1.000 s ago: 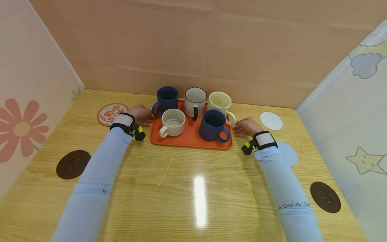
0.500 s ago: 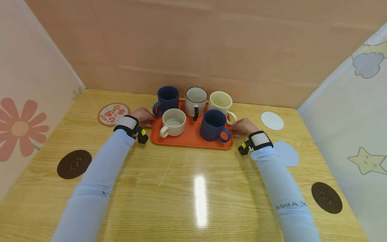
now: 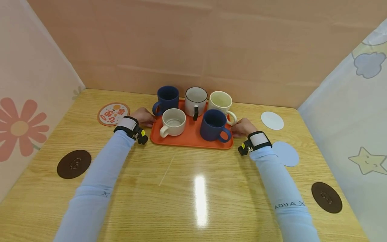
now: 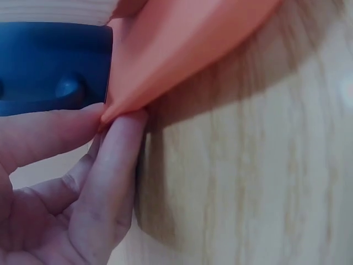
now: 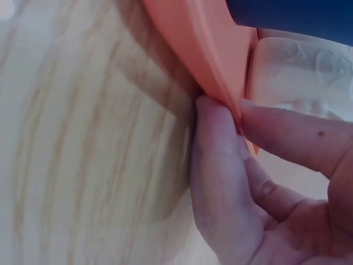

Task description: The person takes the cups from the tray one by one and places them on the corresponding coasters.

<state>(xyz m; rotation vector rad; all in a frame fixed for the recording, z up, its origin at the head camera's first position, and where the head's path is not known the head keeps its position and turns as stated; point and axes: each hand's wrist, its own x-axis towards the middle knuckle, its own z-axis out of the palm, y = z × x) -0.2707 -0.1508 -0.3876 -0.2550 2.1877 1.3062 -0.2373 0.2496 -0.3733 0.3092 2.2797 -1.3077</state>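
Note:
An orange tray (image 3: 191, 136) lies near the back of the table, bearing several mugs. My left hand (image 3: 143, 117) pinches its left rim between thumb and fingers, as the left wrist view shows up close. At the opposite end my right hand (image 3: 243, 127) pinches the right rim, thumb on top and fingers beneath. In the tray's back row stand a blue mug (image 3: 168, 97), a white mug with a black handle (image 3: 196, 99) and a cream mug (image 3: 220, 100). A low white cup (image 3: 173, 122) and another blue mug (image 3: 213, 126) stand in front.
Left of the tray lie a printed round coaster (image 3: 113, 114) and a dark brown coaster (image 3: 74, 164). On the right are a white coaster (image 3: 272, 120), a pale blue coaster (image 3: 285, 154) and a second brown coaster (image 3: 326, 197). A beige backdrop (image 3: 193, 50) rises behind the table.
Both hands have moved inward to the tray's ends and taken hold of its rim. The tray and mugs stay in essentially the same place.

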